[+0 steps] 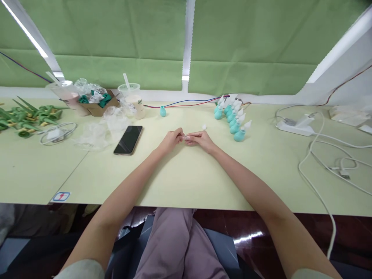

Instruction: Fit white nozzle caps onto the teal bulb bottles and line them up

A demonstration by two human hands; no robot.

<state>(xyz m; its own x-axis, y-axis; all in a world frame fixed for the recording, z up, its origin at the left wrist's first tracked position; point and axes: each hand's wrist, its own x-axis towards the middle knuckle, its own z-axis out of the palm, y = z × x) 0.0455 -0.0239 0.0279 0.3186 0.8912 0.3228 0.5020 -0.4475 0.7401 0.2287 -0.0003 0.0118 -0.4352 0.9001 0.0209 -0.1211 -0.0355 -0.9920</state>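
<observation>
Over the middle of the table, my left hand (172, 140) and my right hand (200, 140) meet at their fingertips. Both are closed in a pinch around a small whitish piece (185, 137), mostly covered by the fingers, so its kind does not show. Just beyond my right hand lies a small white piece (204, 126). To the right stand several turquoise vase-shaped pieces (239, 135) in a row, with white pointed pieces (247, 124) at their tops. A single turquoise vase-shaped piece (163, 111) without a white top stands farther back, beyond my left hand.
Left of my hands lies a phone (128, 140), with crumpled clear plastic (97, 135) beside it. Behind are a drink cup (134, 101) and a cardboard box (97, 109). Green plant-like pieces (27, 116) lie far left. A power strip (296, 126) and white cables (312, 145) occupy the right.
</observation>
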